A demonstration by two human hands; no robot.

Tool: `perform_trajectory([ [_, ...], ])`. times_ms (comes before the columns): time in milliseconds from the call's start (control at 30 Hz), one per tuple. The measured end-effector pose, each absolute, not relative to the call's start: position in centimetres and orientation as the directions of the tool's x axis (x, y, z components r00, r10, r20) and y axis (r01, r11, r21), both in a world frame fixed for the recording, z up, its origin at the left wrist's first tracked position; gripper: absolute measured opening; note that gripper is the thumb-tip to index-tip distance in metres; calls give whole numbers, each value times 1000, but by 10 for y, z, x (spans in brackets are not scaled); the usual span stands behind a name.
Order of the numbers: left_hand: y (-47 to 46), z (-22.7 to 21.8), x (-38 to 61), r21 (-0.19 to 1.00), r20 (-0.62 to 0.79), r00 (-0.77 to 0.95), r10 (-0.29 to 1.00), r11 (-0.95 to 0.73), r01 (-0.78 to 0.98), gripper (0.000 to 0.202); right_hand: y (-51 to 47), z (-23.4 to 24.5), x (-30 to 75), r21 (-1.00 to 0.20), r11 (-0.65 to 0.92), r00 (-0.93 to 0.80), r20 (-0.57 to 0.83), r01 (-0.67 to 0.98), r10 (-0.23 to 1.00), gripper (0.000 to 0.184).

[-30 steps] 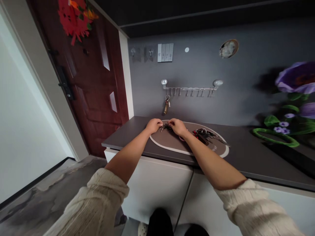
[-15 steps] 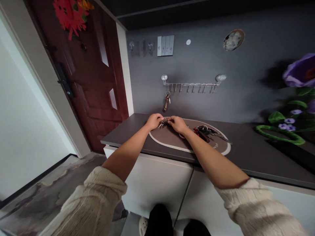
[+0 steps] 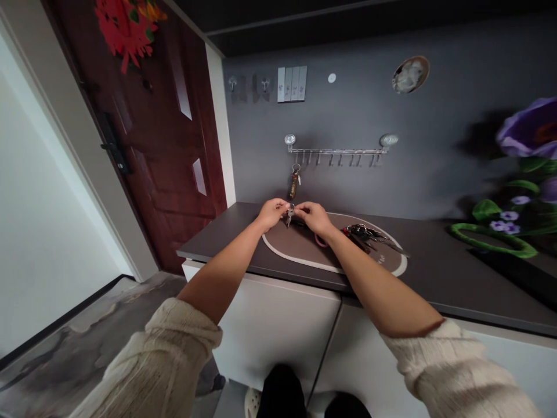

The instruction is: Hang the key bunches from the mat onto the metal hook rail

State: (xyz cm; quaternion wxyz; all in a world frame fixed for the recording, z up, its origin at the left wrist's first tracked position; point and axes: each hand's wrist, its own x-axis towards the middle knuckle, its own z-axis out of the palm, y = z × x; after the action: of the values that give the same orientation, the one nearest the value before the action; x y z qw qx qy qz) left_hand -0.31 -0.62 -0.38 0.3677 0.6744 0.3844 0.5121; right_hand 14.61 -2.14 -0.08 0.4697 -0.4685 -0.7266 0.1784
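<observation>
A small bunch of keys on a ring [image 3: 289, 217] hangs between my two hands, just above the brown oval mat [image 3: 291, 251] with its white rim. My left hand [image 3: 272, 213] pinches the ring from the left. From the right, the fingertips of my right hand [image 3: 314, 217] pinch it too. A dark object partly shows below my right hand, too hidden to name. Beside my right wrist lies a pink ring-shaped thing [image 3: 321, 241], half covered. Further right on the mat is a heap of keys [image 3: 365, 234] with dark and red parts.
Above the mat, a hook rail [image 3: 337, 152] is fixed to the grey wall; a brown key fob [image 3: 294, 183] hangs from its left hook. Artificial purple flowers [image 3: 528, 133] stand at the right of the dark countertop [image 3: 439, 261]. A dark red door [image 3: 174, 174] is on the left.
Both hands have come up slightly, and the keys between them now hang down more clearly below the ring. The heap on the mat has stayed put.
</observation>
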Motion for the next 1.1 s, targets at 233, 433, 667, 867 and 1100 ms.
perform_trajectory([
  [233, -7, -4, -2, 910, 398, 200, 895, -413, 41, 25, -21, 0, 145, -826, 477, -76, 478, 300, 875, 18],
  [433, -7, -4, 0, 912, 407, 224, 886, -409, -39, 32, -22, -1, 145, -833, 490, -67, 491, 258, 869, 19],
  [667, -10, -3, 2, 898, 436, 228, 871, -438, -43, 38, -24, 5, 149, -763, 540, -50, 561, 354, 826, 16],
  [867, -9, -3, 4, 885, 453, 162, 877, -463, 35, 30, -20, 5, 152, -789, 539, -14, 560, 295, 828, 15],
  [1100, -1, -11, 4, 779, 530, 76, 844, -521, 349, 19, -17, 27, 150, -905, 423, 108, 426, 50, 898, 13],
])
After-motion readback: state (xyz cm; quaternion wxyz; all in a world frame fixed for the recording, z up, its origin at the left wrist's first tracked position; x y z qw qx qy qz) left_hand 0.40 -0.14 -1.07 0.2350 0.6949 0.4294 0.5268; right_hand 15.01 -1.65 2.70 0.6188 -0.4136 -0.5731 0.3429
